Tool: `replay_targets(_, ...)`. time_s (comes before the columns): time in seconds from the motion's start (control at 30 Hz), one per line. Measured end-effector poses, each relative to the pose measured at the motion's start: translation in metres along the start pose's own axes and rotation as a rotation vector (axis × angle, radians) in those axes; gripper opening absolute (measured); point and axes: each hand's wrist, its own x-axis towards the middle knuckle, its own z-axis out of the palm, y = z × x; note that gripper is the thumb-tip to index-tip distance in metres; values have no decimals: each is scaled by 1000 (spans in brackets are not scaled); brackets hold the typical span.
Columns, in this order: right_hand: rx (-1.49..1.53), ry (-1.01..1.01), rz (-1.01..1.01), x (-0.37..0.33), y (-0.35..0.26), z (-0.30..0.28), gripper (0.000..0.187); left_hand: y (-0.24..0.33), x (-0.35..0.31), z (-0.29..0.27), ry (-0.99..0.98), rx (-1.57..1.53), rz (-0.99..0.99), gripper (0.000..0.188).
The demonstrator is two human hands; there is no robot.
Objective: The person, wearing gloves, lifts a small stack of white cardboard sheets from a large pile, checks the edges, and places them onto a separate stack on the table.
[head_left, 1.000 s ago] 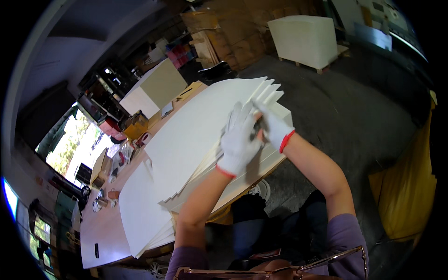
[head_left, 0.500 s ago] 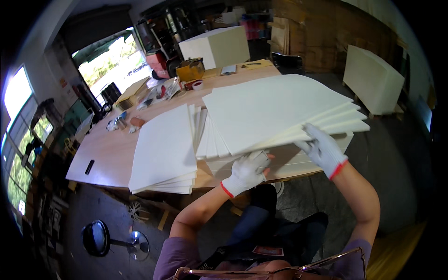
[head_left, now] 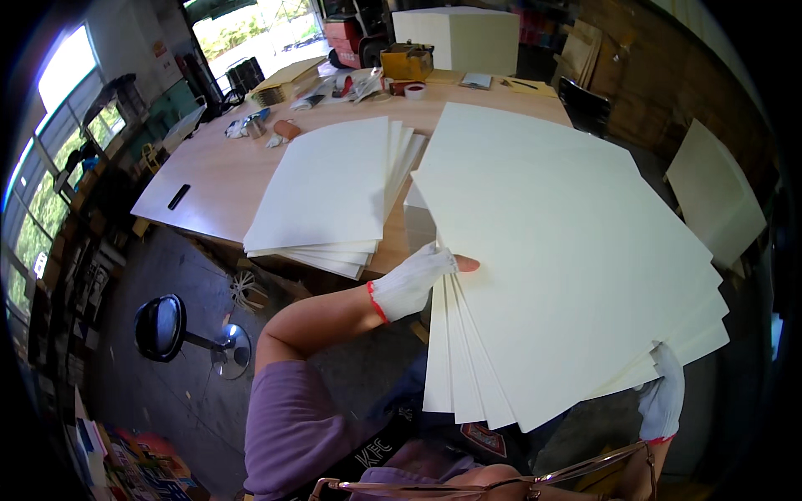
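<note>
Fanning sheets, long axis toward table

I now hold the fanned cream sheets lifted clear of the worktop, where they lay half a second ago; my left hand grips their near edge and my right hand moves under the lower corner.

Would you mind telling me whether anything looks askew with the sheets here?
Yes. The held stack of cream sheets is fanned out, its lower edges splayed between the left hand and the right hand. The second stack on the wooden table is also slipped apart and overhangs the edge.
</note>
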Motion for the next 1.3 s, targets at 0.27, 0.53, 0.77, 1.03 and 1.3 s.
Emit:
replay_targets(0.27, 7, 26, -224, 60, -1, 72, 41, 21, -87, -33, 574, -171, 51, 47)
replay_targets(0.53, -29, -594, -150, 153, 36, 315, 30, -5, -151, -157, 579, -414, 676, 46)
replay_targets(0.77, -90, -469, 153, 168, 195, 446, 70, -39, -83, -261, 886, -342, 796, 30)
replay_targets(1.03, 71, -328, 349, 261, 338, 450, 57, -122, -59, -316, 1064, -604, 287, 28)
replay_targets(1.3, 298, -243, 407, 262, 330, 445, 51, -129, -55, -321, 1024, -493, 286, 33)
